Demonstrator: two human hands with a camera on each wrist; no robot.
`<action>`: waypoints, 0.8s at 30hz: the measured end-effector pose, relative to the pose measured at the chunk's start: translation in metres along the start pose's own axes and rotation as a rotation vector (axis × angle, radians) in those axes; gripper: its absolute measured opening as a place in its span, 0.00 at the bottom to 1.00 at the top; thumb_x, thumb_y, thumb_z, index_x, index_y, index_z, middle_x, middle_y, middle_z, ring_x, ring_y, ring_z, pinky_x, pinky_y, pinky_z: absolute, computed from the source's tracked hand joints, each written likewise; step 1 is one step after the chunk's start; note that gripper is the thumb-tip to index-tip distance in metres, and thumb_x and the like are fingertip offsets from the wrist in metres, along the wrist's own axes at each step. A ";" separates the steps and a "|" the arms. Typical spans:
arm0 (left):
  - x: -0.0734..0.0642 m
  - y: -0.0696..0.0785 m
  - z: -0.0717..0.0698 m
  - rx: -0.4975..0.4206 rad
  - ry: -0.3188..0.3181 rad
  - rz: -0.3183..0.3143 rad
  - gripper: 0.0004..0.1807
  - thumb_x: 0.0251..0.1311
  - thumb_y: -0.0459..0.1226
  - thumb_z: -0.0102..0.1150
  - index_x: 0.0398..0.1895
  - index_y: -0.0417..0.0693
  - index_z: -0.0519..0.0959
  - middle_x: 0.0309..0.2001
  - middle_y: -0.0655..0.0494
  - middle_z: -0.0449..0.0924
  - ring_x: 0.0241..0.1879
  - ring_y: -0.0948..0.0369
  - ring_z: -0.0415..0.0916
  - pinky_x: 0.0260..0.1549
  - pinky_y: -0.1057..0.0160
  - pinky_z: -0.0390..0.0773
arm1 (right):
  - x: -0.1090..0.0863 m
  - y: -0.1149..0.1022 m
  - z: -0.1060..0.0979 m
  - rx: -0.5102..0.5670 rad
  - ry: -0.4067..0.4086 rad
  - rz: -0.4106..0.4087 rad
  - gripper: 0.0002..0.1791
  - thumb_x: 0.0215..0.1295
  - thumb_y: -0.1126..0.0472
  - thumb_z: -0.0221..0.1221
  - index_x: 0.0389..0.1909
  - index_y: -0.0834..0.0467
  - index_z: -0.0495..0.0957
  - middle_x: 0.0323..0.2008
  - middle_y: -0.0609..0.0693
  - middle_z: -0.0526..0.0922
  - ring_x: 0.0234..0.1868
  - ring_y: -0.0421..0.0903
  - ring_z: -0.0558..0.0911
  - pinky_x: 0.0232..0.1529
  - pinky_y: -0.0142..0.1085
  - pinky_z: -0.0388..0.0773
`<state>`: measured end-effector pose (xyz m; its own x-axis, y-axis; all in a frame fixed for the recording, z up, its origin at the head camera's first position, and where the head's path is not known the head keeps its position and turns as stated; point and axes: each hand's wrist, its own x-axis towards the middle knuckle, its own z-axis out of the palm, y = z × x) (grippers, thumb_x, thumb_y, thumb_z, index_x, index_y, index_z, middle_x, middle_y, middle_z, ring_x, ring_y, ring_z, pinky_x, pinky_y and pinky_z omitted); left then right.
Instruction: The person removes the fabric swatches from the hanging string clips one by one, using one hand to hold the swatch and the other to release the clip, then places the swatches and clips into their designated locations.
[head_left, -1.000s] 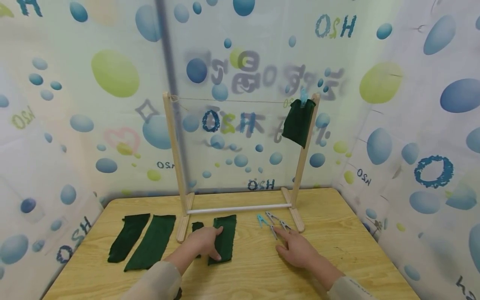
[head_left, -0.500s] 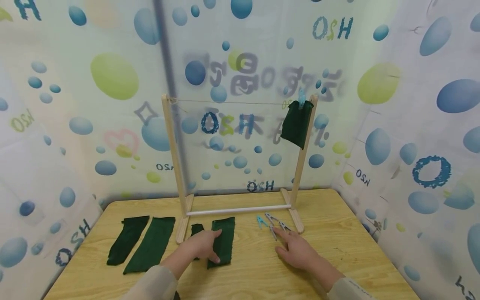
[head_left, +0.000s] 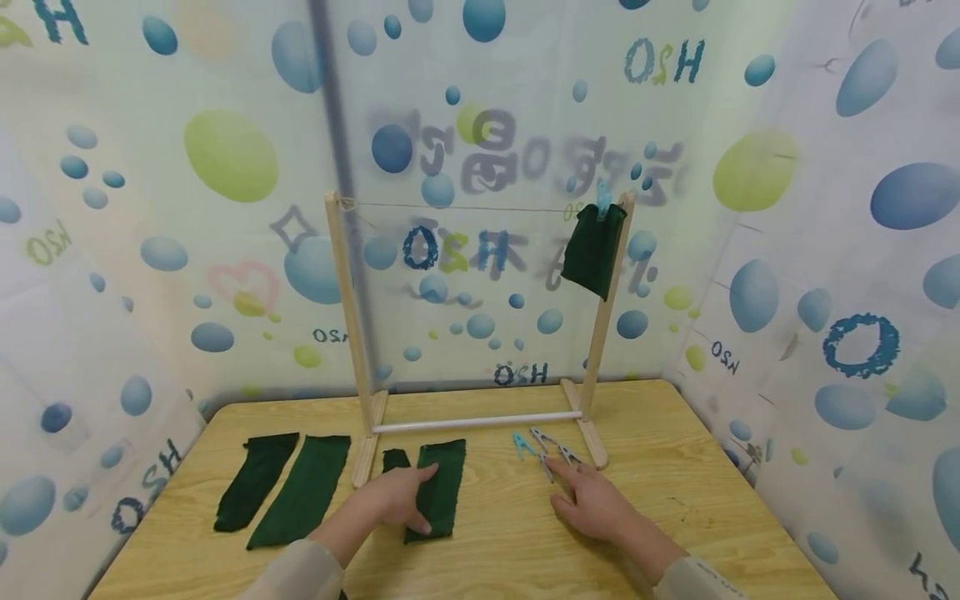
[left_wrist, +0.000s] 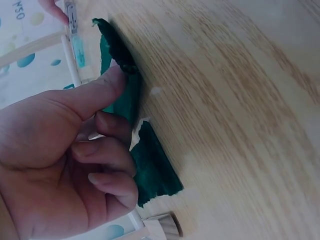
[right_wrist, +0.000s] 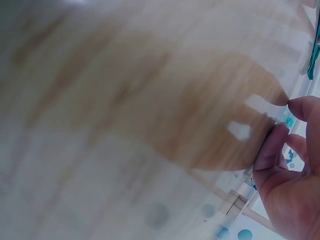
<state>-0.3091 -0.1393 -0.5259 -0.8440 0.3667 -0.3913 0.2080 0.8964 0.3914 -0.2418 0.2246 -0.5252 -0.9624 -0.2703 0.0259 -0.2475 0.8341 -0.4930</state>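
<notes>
My left hand (head_left: 397,498) pinches the near left part of a dark green cloth strip (head_left: 444,483) flat on the table. In the left wrist view, the thumb lies on the cloth (left_wrist: 125,97), whose edge curls up, and the other fingers are bent. A smaller green cloth piece (head_left: 394,459) lies partly behind that hand. My right hand (head_left: 600,506) rests on the table, its forefinger reaching to a grey clothespin (head_left: 546,468); thumb and forefinger stand apart. Beside it lie a blue clothespin (head_left: 522,446) and more grey ones (head_left: 564,452).
A wooden frame (head_left: 347,308) with a string (head_left: 465,207) stands at the back. From its right end hangs a green cloth (head_left: 592,254) clipped by a light blue clothespin (head_left: 603,200). Two longer green strips lie at left, one dark (head_left: 257,483) and one lighter (head_left: 303,492).
My left hand has drawn the green cloth strip slightly left and toward me. The right hand stays by the clothespins.
</notes>
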 end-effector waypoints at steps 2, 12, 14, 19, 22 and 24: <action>-0.011 0.013 -0.006 0.013 0.004 -0.008 0.58 0.53 0.44 0.88 0.87 0.54 0.65 0.78 0.36 0.73 0.76 0.36 0.72 0.70 0.35 0.76 | 0.000 0.000 0.000 0.002 0.003 0.001 0.34 0.76 0.51 0.67 0.80 0.52 0.74 0.33 0.48 0.71 0.28 0.42 0.68 0.29 0.38 0.66; -0.040 0.040 -0.021 0.038 0.013 -0.033 0.53 0.57 0.39 0.86 0.85 0.51 0.67 0.77 0.37 0.75 0.75 0.38 0.74 0.70 0.37 0.78 | 0.001 0.003 0.002 0.001 0.015 -0.020 0.34 0.75 0.51 0.67 0.79 0.52 0.75 0.32 0.47 0.70 0.27 0.41 0.68 0.29 0.37 0.66; -0.039 0.039 -0.021 0.032 0.011 -0.039 0.53 0.56 0.39 0.86 0.85 0.51 0.67 0.77 0.37 0.75 0.76 0.38 0.74 0.71 0.37 0.77 | 0.001 0.003 0.003 0.003 0.014 -0.019 0.34 0.75 0.51 0.67 0.79 0.52 0.74 0.32 0.48 0.71 0.27 0.41 0.68 0.29 0.37 0.66; -0.009 0.008 -0.007 0.004 -0.003 0.002 0.57 0.53 0.46 0.88 0.86 0.58 0.66 0.79 0.41 0.73 0.78 0.40 0.72 0.71 0.38 0.77 | 0.001 0.003 0.003 0.002 0.012 -0.015 0.34 0.75 0.51 0.68 0.80 0.52 0.74 0.32 0.48 0.71 0.27 0.41 0.68 0.28 0.36 0.65; 0.024 -0.029 0.007 -0.062 -0.026 0.083 0.61 0.48 0.53 0.89 0.87 0.63 0.65 0.80 0.45 0.72 0.79 0.41 0.70 0.72 0.38 0.77 | 0.001 0.003 0.002 0.006 0.009 -0.010 0.34 0.75 0.51 0.68 0.80 0.51 0.74 0.32 0.48 0.71 0.27 0.41 0.68 0.28 0.36 0.66; 0.041 -0.050 0.014 -0.113 -0.046 0.133 0.64 0.44 0.57 0.90 0.87 0.63 0.65 0.81 0.45 0.71 0.80 0.40 0.69 0.73 0.36 0.75 | 0.001 0.002 0.002 0.011 0.004 -0.004 0.34 0.76 0.51 0.67 0.80 0.51 0.74 0.32 0.48 0.71 0.27 0.41 0.68 0.29 0.37 0.66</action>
<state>-0.3468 -0.1654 -0.5733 -0.7887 0.4938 -0.3662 0.2575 0.8063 0.5325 -0.2429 0.2252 -0.5276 -0.9620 -0.2714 0.0310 -0.2498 0.8279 -0.5021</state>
